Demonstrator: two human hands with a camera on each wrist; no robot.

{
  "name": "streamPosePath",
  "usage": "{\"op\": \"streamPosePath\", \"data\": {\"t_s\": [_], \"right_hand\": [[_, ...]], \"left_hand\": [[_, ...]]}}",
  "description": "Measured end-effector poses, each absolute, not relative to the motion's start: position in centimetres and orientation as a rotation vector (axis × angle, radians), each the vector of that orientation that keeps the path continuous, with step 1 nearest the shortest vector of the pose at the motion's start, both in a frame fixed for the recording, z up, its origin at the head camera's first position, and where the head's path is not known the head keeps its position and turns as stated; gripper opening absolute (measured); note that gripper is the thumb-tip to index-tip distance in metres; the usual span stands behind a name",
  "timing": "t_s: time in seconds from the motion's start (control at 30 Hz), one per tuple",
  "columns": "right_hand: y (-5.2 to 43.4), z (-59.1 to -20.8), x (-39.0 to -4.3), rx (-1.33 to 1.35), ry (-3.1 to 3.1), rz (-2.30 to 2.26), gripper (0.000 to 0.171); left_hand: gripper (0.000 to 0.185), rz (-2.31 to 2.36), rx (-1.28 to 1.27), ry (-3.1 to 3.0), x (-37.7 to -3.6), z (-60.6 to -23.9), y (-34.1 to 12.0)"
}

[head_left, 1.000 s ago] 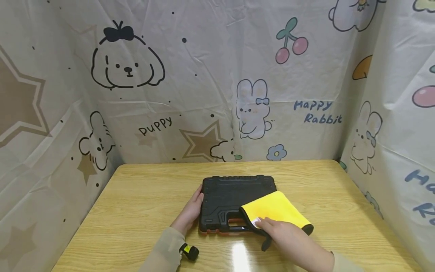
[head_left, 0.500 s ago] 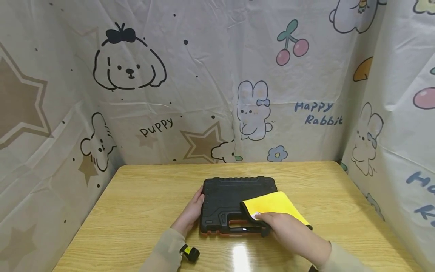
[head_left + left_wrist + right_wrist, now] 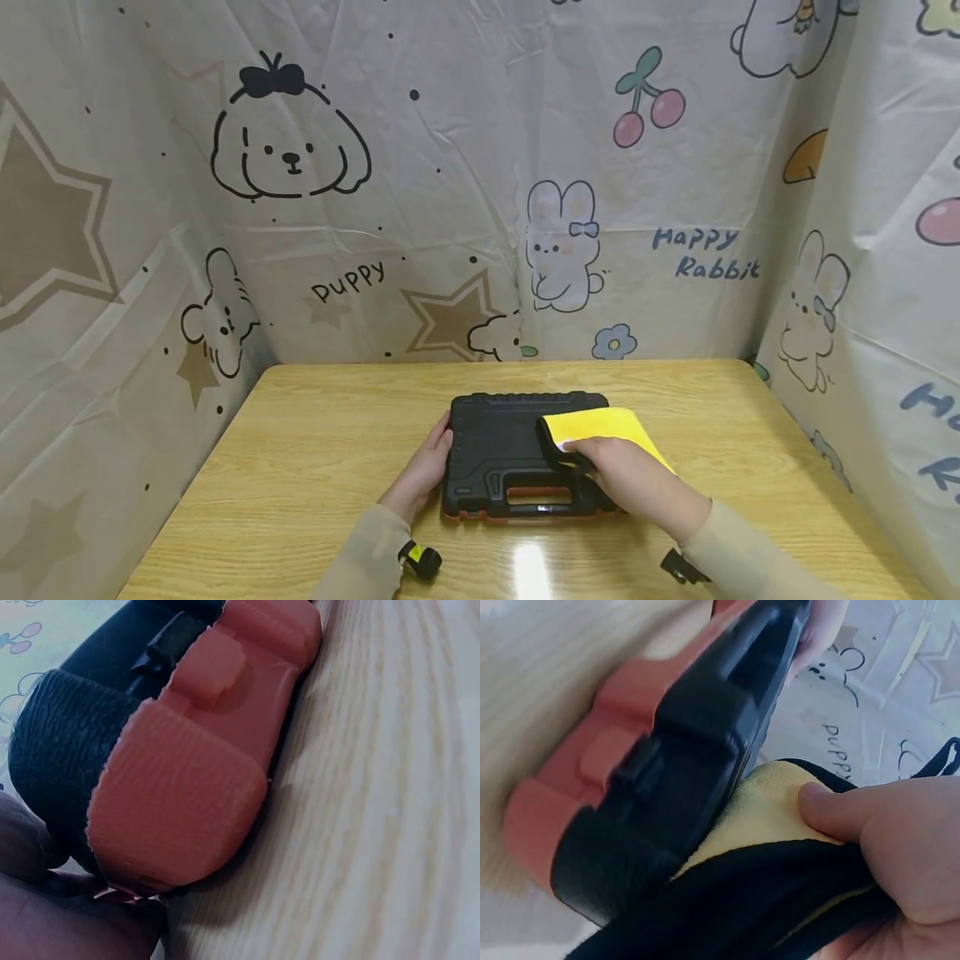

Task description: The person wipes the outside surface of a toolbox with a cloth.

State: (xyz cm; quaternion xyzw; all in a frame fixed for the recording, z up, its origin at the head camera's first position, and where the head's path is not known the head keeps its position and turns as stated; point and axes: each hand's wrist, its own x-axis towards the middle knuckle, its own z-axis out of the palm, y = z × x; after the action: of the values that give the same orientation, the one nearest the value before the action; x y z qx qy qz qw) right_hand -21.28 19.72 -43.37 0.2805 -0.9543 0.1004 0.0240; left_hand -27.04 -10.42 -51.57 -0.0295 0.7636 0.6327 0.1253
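Observation:
A black plastic tool case (image 3: 495, 433) with an orange underside lies flat on the table, its handle side toward me. Along its left end, my left hand (image 3: 423, 471) rests with fingers fairly straight against the side; in the left wrist view the fingers (image 3: 71, 919) meet the rounded orange-and-black corner (image 3: 176, 806). My right hand (image 3: 637, 479) pinches a folded yellow cloth (image 3: 600, 425) with black edging, thumb on its yellow face. The cloth covers the right part of the lid. In the right wrist view, the cloth (image 3: 769, 799) lies against the case (image 3: 697, 735).
The wood-grain table (image 3: 330, 450) extends around the case. A printed fabric backdrop (image 3: 450, 167) encloses the back and both sides. Black straps with small devices (image 3: 422, 560) are on both wrists.
My right hand has moved away from me over the lid, carrying the cloth, and more of the case handle shows. The left hand stays at the case's left side.

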Motion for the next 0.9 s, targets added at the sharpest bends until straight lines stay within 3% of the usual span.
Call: {"op": "streamPosePath", "data": {"t_s": [0.33,0.9], "right_hand": [[19.6,-43.4,-24.5,0.810,-2.931,0.347,0.027],[20.4,-43.5,-28.7,0.637,-2.966,0.380,0.028]], "left_hand": [[0.057,1.846,-0.095,2.219,-27.0,-51.5,-10.5],[0.057,1.846,-0.069,2.250,-26.9,-51.5,-10.5]]}}
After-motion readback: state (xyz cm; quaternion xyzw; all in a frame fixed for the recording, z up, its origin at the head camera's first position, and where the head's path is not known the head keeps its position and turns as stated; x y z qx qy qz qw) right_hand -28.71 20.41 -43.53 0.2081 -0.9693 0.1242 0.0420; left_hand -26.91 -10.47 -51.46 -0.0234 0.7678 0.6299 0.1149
